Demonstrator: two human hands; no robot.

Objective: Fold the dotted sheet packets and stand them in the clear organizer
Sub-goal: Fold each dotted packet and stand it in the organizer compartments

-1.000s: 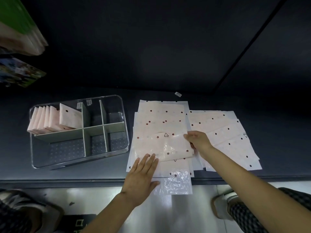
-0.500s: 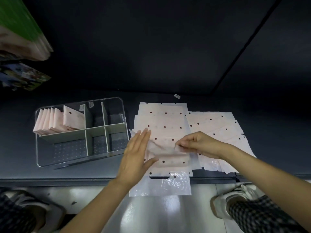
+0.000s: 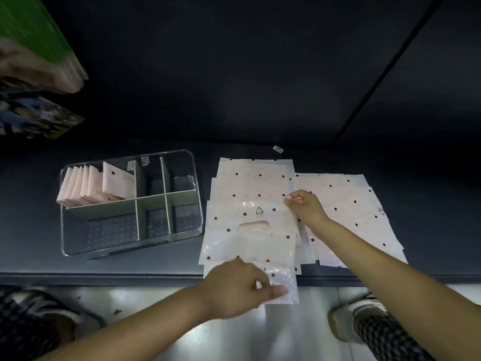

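A pale pink dotted sheet packet with a triangle mark and a handle slot lies unfolded on top of the left stack of packets. My right hand pinches its far right corner. My left hand pinches the near edge of a clear dotted packet that hangs over the shelf's front edge. A second spread of dotted packets lies under my right forearm. The clear organizer stands to the left, with several folded packets upright in its back left compartment.
The dark shelf ends in a front edge just below the packets. A small white tag lies behind the stacks. Green and printed packages hang at upper left. My shoes stand on the shiny floor below.
The folded-over top packet has been laid out flat again. My left hand drew back from the middle of the stack to its near edge. My right hand moved to the packet's far right corner.
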